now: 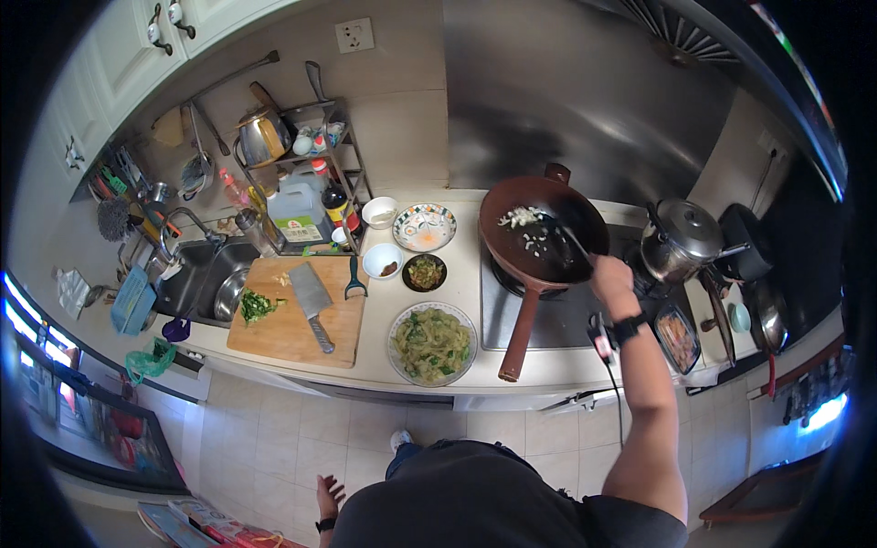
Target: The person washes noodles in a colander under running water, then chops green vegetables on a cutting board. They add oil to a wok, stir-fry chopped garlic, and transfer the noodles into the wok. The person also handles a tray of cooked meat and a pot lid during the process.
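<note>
My right hand (612, 277) grips the handle of a spatula (575, 240), whose dark blade lies inside a reddish-brown wok (510, 250) on the stove. Chopped white pieces (524, 217), which look like garlic, lie on the wok's far left side and in its middle. The wok's long handle (524, 332) points toward me. Low beside my body hangs my left hand (331, 494), holding nothing, its fingers apart. Left of the wok stands a large plate of greenish sliced vegetables (433, 344). Behind it are a small dark bowl of chopped peppers (425, 272) and a white bowl with brown paste (384, 262).
A cleaver (312, 291), chopped greens (257, 306) and a peeler (355, 277) lie on a wooden cutting board (342, 342). A lidded steel pot (682, 236) occupies the right burner. A tray of meat pieces (677, 338) sits near my right forearm. A sink (185, 294) is left.
</note>
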The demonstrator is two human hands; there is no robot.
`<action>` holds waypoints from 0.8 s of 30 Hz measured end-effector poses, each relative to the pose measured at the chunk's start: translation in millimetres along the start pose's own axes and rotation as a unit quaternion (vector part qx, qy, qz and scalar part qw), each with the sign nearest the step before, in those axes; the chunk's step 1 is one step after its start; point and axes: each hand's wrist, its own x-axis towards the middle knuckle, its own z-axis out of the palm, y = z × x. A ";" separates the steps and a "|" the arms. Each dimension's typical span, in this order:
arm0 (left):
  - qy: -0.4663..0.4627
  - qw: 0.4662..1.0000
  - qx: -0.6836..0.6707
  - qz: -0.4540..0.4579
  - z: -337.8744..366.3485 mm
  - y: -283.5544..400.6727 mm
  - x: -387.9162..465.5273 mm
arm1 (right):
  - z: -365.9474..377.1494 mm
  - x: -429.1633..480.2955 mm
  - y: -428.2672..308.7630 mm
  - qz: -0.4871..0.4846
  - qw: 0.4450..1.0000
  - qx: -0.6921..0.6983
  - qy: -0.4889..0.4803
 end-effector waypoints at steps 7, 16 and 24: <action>0.031 0.965 0.088 -0.245 -50.3 -117.7 -25.7 | -63.1 -78.6 32.3 -0.059 0.998 0.003 -0.030; 0.010 0.992 -0.027 -0.120 -33.3 -44.7 5.2 | 21.9 9.2 -7.4 -0.001 0.994 0.106 0.022; -0.008 0.998 0.046 -0.033 17.5 45.9 -5.0 | 7.0 -26.1 -15.5 -0.042 0.997 0.051 -0.035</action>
